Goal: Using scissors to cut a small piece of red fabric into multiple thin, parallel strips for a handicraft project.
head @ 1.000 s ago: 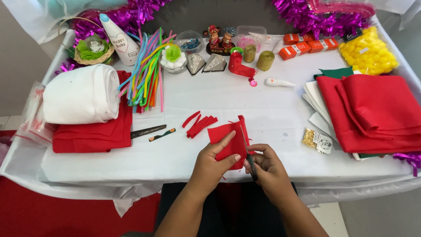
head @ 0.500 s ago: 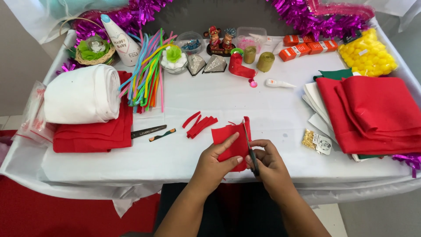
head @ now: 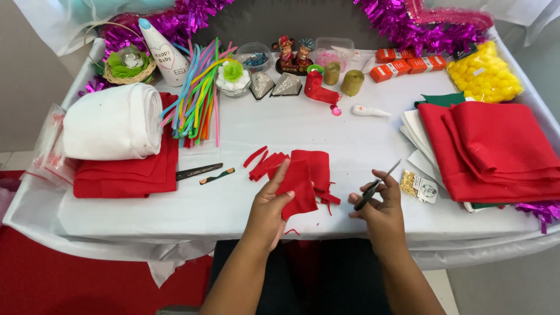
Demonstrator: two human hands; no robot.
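My left hand (head: 270, 201) grips a piece of red felt (head: 306, 178) and holds it up over the front of the white table (head: 175, 210). Ragged cut edges and thin strips hang from the felt's right side. My right hand (head: 379, 201) holds small black-handled scissors (head: 376, 186), blades pointing up and to the right, apart from the felt. Loose red felt strips (head: 262, 164) lie on the table just left of the held piece.
Folded red felt (head: 496, 151) sits on white sheets at right. A white fabric roll (head: 114, 122) lies on red felt at left. Colourful pipe cleaners (head: 198, 93), a glue bottle (head: 367, 111), a yellow pompom bag (head: 484, 73) and purple tinsel (head: 420, 23) fill the back.
My right hand has pulled the scissors out to the right, away from the felt. My left hand has lifted and turned the felt piece upward.
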